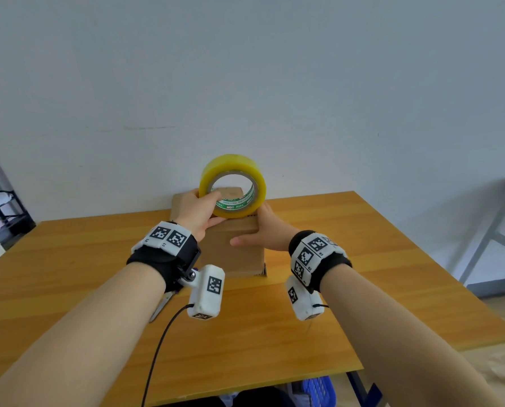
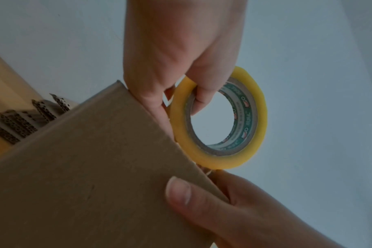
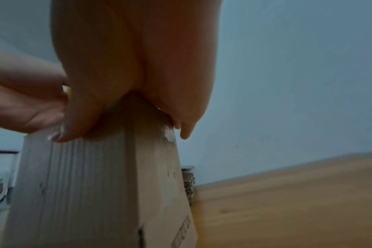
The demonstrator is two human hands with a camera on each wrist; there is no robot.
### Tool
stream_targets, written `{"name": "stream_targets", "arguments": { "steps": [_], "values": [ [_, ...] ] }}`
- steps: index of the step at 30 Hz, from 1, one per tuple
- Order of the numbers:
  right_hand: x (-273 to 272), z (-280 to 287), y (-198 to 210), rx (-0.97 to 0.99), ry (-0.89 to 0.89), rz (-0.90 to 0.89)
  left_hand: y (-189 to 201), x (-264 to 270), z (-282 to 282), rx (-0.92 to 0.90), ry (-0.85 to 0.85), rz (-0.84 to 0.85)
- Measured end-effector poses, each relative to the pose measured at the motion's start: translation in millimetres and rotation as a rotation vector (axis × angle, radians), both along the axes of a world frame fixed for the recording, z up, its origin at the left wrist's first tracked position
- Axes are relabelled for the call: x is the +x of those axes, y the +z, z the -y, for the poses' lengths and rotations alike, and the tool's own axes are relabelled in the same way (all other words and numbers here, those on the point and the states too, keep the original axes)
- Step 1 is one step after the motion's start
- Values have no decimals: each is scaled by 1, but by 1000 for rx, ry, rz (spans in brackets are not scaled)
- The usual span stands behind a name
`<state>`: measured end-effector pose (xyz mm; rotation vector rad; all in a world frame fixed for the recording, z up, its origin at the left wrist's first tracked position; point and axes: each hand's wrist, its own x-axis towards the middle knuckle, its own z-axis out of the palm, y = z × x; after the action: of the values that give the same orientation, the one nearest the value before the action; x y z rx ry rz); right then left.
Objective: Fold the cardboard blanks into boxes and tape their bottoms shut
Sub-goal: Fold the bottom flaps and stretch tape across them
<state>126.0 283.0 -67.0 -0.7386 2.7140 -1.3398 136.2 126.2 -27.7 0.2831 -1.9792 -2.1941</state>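
Note:
A brown cardboard box [image 1: 233, 254] stands upright on the wooden table [image 1: 363, 259], its closed flaps on top. My left hand [image 1: 207, 210] grips a yellow roll of clear tape [image 1: 232, 185] and holds it on edge on the box top. In the left wrist view a finger of the left hand [image 2: 181, 94] hooks through the tape roll [image 2: 251, 120] core, right at the edge of the box [image 2: 85, 159]. My right hand [image 1: 260, 233] clasps the box's upper right corner, thumb on the near face. The right wrist view shows the right hand [image 3: 117, 83] straddling that corner of the box [image 3: 91, 184].
Flat cardboard blanks [image 2: 21, 124] lean against the wall behind the box. Scissors [image 1: 160, 306] lie on the table below my left wrist. A blue basket [image 1: 318, 389] sits under the table's near edge. A metal frame [image 1: 492, 233] stands at the right, a dark rack [image 1: 1, 207] at the left.

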Motion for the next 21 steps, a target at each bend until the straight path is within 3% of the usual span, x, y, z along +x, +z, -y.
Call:
{"name": "stream_targets", "arguments": {
  "steps": [3, 6, 10, 21],
  "values": [
    [-2, 1, 2, 156, -25, 2, 0, 0, 3, -37, 24, -15],
    [-2, 2, 4, 254, -26, -4, 3, 4, 5, -213, 108, -83],
    [-1, 2, 5, 294, -14, 0, 5, 15, 7, -389, 169, -190],
    [6, 10, 10, 383, 17, 12, 20, 28, 58, -781, 248, -271]
  ]
}}
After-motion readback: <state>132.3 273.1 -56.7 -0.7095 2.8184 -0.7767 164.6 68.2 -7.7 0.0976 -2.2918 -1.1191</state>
